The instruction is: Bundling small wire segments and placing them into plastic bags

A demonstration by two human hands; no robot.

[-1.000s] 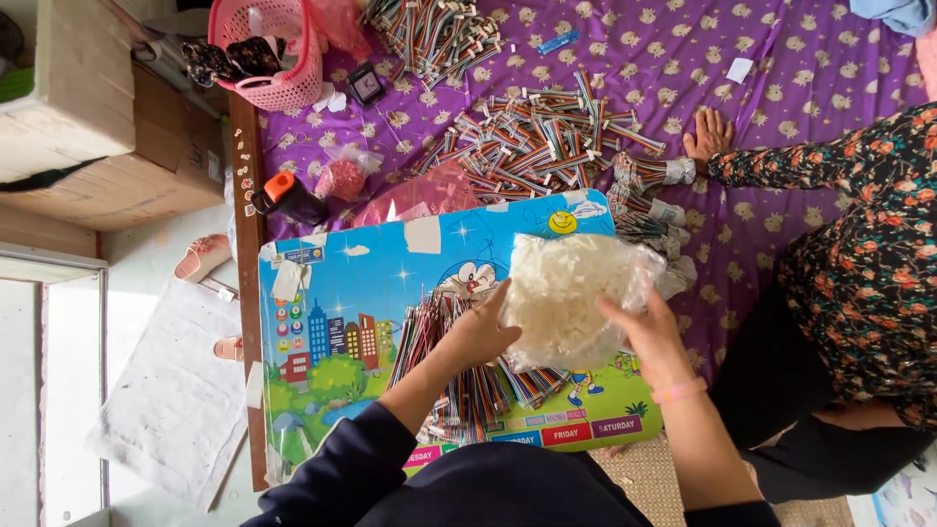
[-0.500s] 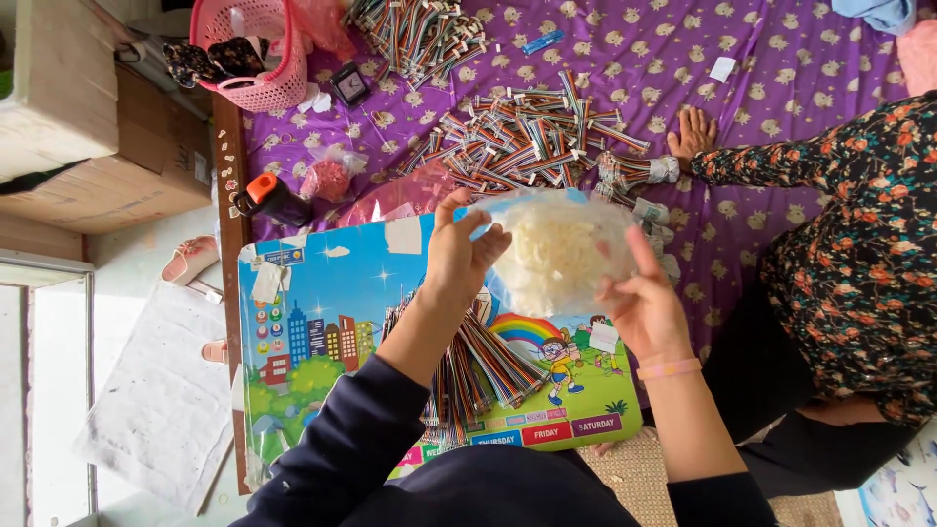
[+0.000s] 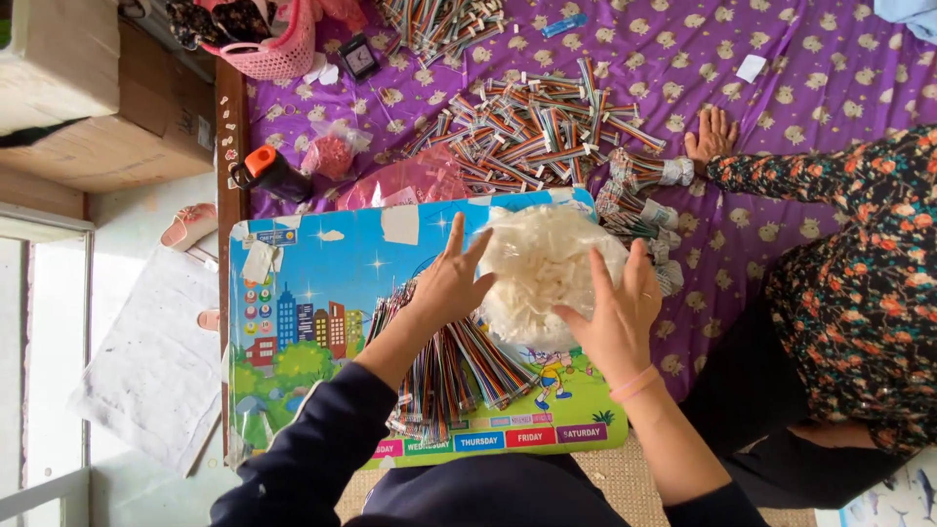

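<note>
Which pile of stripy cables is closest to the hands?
The fanned pile of rainbow ribbon cables on the colourful board, right under the left hand. The other piles lie farther off on the purple cloth.

One clear bag [image 3: 547, 273], one picture board [image 3: 322, 293], one pink basket [image 3: 278, 54], two cardboard boxes [image 3: 107, 146].

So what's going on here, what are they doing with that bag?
A person seated at a colourful picture board has both hands on a clear plastic bag of small white pieces. The left hand presses its near side and the right hand cups the other side. A bundle of striped multicoloured strips lies on the board under the wrists. More strips are heaped on the purple cloth beyond, where a second person's hand rests flat.
</note>
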